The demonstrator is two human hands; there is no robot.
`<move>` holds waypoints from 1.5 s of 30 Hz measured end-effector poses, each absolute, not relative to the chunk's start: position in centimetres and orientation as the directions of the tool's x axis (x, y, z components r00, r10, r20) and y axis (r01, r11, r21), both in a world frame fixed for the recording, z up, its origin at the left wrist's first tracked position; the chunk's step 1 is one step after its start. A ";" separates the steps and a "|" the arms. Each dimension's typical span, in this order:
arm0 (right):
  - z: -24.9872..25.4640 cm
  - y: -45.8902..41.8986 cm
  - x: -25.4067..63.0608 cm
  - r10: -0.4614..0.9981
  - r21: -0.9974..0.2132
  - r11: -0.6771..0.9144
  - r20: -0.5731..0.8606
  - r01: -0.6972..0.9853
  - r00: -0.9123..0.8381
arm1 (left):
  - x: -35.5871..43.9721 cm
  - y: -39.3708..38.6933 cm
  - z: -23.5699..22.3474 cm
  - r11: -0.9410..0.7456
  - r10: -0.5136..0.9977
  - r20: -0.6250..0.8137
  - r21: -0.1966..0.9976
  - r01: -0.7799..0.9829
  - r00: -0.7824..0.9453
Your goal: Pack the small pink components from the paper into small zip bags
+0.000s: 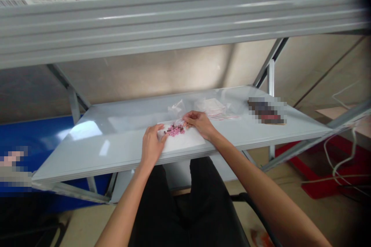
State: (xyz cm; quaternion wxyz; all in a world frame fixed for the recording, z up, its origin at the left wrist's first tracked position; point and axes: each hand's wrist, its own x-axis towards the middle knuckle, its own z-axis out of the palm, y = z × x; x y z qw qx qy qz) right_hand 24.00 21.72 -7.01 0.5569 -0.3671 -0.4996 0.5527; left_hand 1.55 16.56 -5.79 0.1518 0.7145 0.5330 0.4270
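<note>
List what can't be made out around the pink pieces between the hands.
Head view:
Dark rectangular object on the pale grey metal shelf: pixelated.
Object at left edge: pixelated, cut off by the edge.
Small round pink pieces: too small to count or identify.
Crumpled clear plastic bag: outline lost in glare.

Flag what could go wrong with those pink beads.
The pink beads sit heaped on a white sheet near the front of a smooth grey shelf. If loose, they could roll off. The left hand and right hand are right beside them, so a slip might scatter them.
</note>
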 end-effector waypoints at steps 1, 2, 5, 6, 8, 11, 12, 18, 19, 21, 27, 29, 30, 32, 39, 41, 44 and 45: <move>-6.7 21.6 24.2 0.984 -0.958 0.129 0.155 -0.254 -0.084 | 1.1 16.4 -5.8 -0.395 0.887 0.453 0.654 0.645 0.084; -6.3 21.4 24.6 0.985 -0.954 0.144 0.163 -0.261 -0.052 | 0.6 16.2 -5.8 -0.405 0.884 0.456 0.637 0.655 0.103; -5.1 19.5 26.2 0.978 -0.946 0.210 0.197 -0.248 0.073 | -0.3 15.0 -5.1 -0.446 0.863 0.482 0.584 0.678 0.152; -4.8 18.3 26.8 0.973 -0.950 0.226 0.207 -0.216 0.106 | -0.4 14.1 -4.7 -0.471 0.843 0.512 0.556 0.685 0.164; -4.6 15.4 27.5 0.971 -0.969 0.232 0.226 -0.082 0.082 | -0.2 11.7 -3.8 -0.568 0.745 0.633 0.440 0.695 0.209; -4.5 11.0 27.0 0.973 -0.976 0.197 0.182 0.096 -0.139 | 1.2 7.9 -2.6 -0.747 0.592 0.667 0.244 0.618 0.453; -4.3 10.0 26.5 0.960 -0.969 0.211 0.180 0.131 -0.214 | 1.7 7.0 -2.3 -0.792 0.554 0.639 0.209 0.574 0.533; -1.5 9.3 23.2 0.891 -0.933 0.331 0.259 0.144 -0.372 | 2.5 8.1 -2.1 -0.651 0.759 0.520 0.573 0.498 0.393; -1.3 9.9 22.9 0.884 -0.927 0.348 0.275 0.139 -0.378 | 2.1 8.8 -2.1 -0.583 0.812 0.476 0.646 0.492 0.337; -1.0 11.2 22.3 0.877 -0.886 0.421 0.341 0.196 -0.340 | 0.9 10.0 -2.1 -0.470 0.882 0.411 0.745 0.473 0.229; -2.4 15.5 19.5 0.818 -0.452 0.530 0.496 0.718 -0.292 | -3.4 12.6 -2.5 -0.302 0.941 0.337 0.814 0.496 0.020; -2.9 16.6 18.2 0.785 -0.314 0.564 0.492 0.764 -0.377 | -4.2 13.3 -2.7 -0.316 0.937 0.347 0.795 0.518 0.040; -3.2 17.0 17.7 0.772 -0.264 0.577 0.484 0.773 -0.412 | -4.5 13.5 -2.8 -0.334 0.933 0.356 0.783 0.524 0.062; -3.5 17.7 16.7 0.767 -0.204 0.583 0.456 0.786 -0.451 | -4.8 14.0 -2.8 -0.375 0.921 0.373 0.769 0.517 0.113; -4.5 18.7 15.7 0.781 -0.189 0.580 0.405 0.792 -0.475 | -5.0 15.0 -3.3 -0.371 0.923 0.376 0.806 0.461 0.084; -4.8 18.7 15.7 0.773 -0.188 0.585 0.421 0.789 -0.474 | -5.1 15.2 -3.9 -0.292 0.944 0.330 0.839 0.459 -0.001; -5.3 18.7 15.8 0.770 -0.226 0.580 0.464 0.782 -0.437 | -5.4 15.3 -4.7 -0.209 0.964 0.260 0.878 0.430 -0.062; -5.4 18.6 15.8 0.768 -0.252 0.580 0.485 0.775 -0.418 | -5.5 15.2 -4.9 -0.205 0.965 0.253 0.883 0.422 -0.062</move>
